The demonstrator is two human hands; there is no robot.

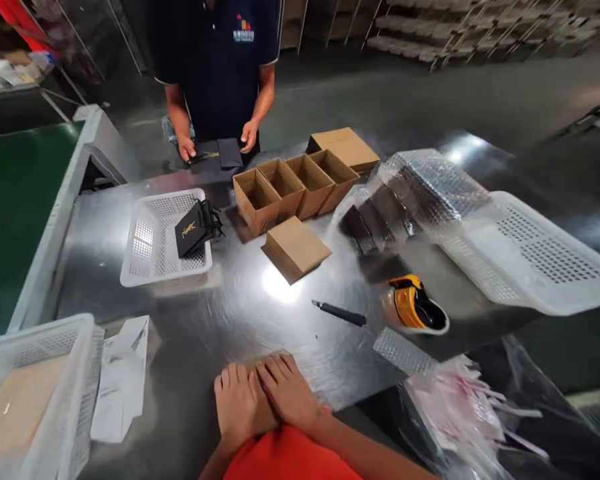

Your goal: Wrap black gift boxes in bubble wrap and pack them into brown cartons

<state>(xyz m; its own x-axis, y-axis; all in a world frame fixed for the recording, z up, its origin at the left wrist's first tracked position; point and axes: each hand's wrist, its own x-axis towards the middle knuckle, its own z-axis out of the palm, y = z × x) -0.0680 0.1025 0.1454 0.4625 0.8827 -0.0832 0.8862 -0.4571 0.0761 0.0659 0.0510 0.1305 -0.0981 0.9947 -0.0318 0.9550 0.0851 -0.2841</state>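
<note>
Mostly box [260, 400] under fingers [280, 373] (flat).

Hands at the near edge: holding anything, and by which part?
No grasp. Left hand and right hand lie flat, fingers extended, on top of a brown box on the table.

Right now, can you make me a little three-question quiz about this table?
1. True or false: both hands lie flat on a brown box.
2. How many open boxes stand in the row?
3. What lies in the white basket: A) a black pouch, B) a knife, C) tape?

Key: 1 true. 2 four. 3 A, the black pouch. The knife and the yellow tape dispenser lie on the table.
</note>
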